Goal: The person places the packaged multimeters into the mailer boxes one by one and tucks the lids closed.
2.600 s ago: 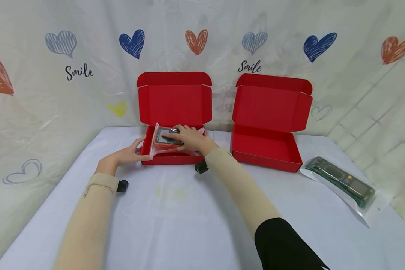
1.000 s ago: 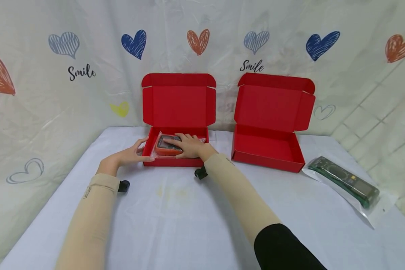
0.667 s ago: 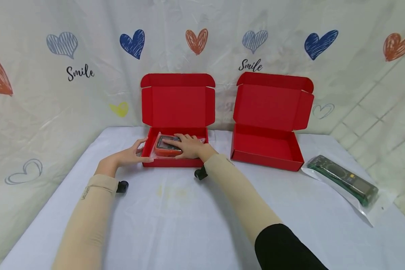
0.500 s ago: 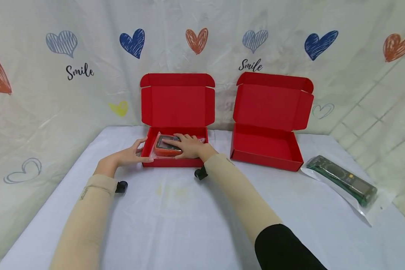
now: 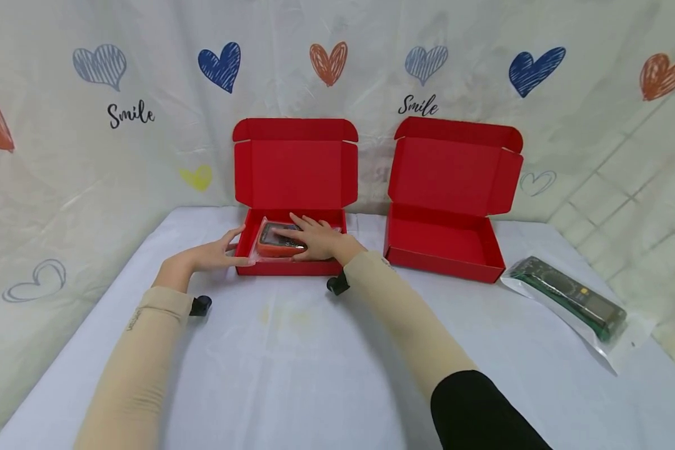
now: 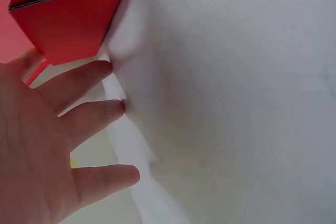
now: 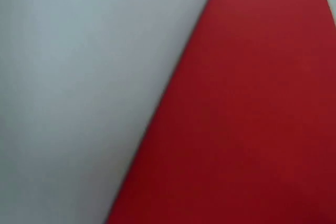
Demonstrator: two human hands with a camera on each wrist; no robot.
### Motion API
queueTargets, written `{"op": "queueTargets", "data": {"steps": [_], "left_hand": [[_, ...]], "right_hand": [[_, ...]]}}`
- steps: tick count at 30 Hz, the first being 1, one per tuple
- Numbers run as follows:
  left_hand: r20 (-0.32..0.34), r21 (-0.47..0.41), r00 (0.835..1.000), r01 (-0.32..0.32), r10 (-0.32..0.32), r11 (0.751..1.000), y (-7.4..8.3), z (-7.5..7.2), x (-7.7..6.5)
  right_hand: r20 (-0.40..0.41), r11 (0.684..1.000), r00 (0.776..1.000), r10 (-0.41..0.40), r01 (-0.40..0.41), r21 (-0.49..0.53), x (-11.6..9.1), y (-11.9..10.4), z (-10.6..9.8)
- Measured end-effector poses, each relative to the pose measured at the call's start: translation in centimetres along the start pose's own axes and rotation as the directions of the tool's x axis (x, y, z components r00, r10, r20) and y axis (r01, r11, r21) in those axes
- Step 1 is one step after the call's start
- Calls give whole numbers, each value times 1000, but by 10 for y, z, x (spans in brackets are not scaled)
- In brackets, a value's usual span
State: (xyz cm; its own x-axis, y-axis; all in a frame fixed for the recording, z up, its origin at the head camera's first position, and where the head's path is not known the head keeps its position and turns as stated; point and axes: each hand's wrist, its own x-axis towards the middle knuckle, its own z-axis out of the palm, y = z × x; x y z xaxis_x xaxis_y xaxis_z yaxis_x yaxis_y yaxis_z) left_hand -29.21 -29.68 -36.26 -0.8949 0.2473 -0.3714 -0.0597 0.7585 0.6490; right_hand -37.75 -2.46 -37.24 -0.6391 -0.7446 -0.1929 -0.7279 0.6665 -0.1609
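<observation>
An orange, dark-faced device that looks like a multimeter (image 5: 275,242), wrapped in clear plastic, lies in the left red box (image 5: 295,175), whose lid is up. My right hand (image 5: 319,240) rests on its right part with fingers spread, hiding that end. In the head view my left hand (image 5: 210,255) is at the box's left side, thumb at the front corner. The left wrist view shows the left hand (image 6: 68,124) with several fingers straight and spread beside the box corner (image 6: 71,22). The right wrist view holds only red cardboard (image 7: 236,108), no fingers.
Right of it stands a second red box (image 5: 444,244), lid up, nothing seen inside. A green multimeter (image 5: 568,297) in a plastic bag lies on the white-covered table (image 5: 292,375) at the right. Behind hangs a white curtain (image 5: 371,37) printed with hearts.
The orange device and its bag have sunk lower and flatter into the box since the earliest frame. My right hand's fingers have lifted and spread wider. The left hand has barely moved.
</observation>
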Motion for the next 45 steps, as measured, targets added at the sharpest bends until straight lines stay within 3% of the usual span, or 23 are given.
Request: {"op": "queueTargets", "data": {"steps": [10,16,20,24,27,30,33,37,40,42,45], "left_hand": [[-104,115,995,12,0,993,-1,-12,-4],[-141,125,990,13,4,992,2,-14,-6],[-185,117,983,19,3,993,5,-15,-7],[-227,86,974,16,4,996,7,-16,-2],[-275,55,961,-1,16,998,8,-16,2],[-359,11,933,-24,26,1000,11,-16,7],[-486,-62,873,-78,38,995,13,-16,12],[-633,-172,773,-196,44,965,18,-18,21],[-697,-237,717,-263,25,935,22,-19,28],[-720,-277,694,-289,2,916,25,-19,32],[-741,-325,671,-312,-35,893,26,-19,37]], "right_hand": [[-92,986,995,-40,55,159,-13,6,-13],[-214,975,975,-55,99,200,-25,10,-18],[-297,964,955,8,72,257,-34,15,-20],[-385,946,915,117,15,324,-42,22,-18],[-468,933,860,201,-22,359,-47,30,-15],[-552,914,786,279,-42,404,-51,40,-13],[-627,884,696,349,-23,466,-54,47,-12],[-697,808,551,459,67,586,-57,54,-14],[-704,738,453,547,138,661,-58,59,-14],[-692,706,416,590,150,693,-58,62,-14],[-665,677,398,632,136,724,-56,64,-12]]}}
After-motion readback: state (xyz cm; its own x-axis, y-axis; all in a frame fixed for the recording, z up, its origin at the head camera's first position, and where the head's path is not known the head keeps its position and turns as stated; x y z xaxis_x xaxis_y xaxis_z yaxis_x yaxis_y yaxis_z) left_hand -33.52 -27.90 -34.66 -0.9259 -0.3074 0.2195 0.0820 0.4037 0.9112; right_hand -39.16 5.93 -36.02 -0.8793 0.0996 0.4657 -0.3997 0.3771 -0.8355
